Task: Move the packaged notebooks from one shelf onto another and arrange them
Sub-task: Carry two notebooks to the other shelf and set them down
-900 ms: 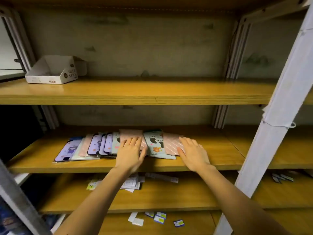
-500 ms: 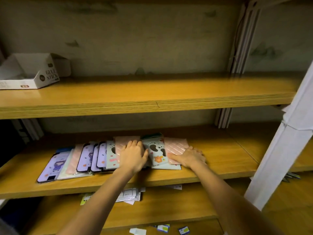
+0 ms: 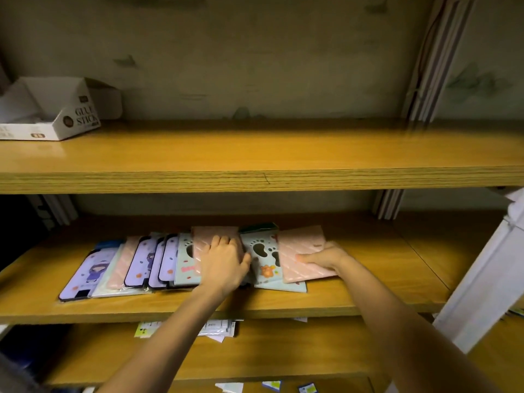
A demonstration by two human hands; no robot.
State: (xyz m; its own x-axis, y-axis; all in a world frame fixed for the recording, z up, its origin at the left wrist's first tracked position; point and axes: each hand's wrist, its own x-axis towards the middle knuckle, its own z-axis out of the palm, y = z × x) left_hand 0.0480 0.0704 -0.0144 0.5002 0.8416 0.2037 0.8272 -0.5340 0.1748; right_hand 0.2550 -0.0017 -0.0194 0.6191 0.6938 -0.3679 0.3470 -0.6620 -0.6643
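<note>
Lettering "GLUE STICK" is printed in dark capitals on the slanted side of a white cardboard box (image 3: 56, 117). The box is open at the top and stands at the left end of the upper shelf (image 3: 283, 154). No writing on the notebook covers is legible.

The packaged notebooks (image 3: 158, 262) lie flat on the middle shelf (image 3: 382, 282), left of centre, in an overlapping fanned row. Each long axis runs roughly front to back. The leftmost ones slant with the far end toward the right.

All covers are rectangular and wrapped in glossy clear film:
- purple notebook (image 3: 90, 273): cartoon figure, dark edge, rounded corners
- paw-print notebook (image 3: 263, 259): pale blue-green with dark paw marks
- right pink notebook (image 3: 303, 245): diagonal raised ribs, overlapping the paw-print one

The left hand (image 3: 224, 265) presses flat on a second ribbed pink cover (image 3: 209, 236), with the thumb touching the paw-print notebook. The right hand (image 3: 326, 258) grasps the right pink notebook at its near right corner, with its fingers over the cover and the thumb hidden.

Both shelves are wood-grain board with layered front edges.
</note>
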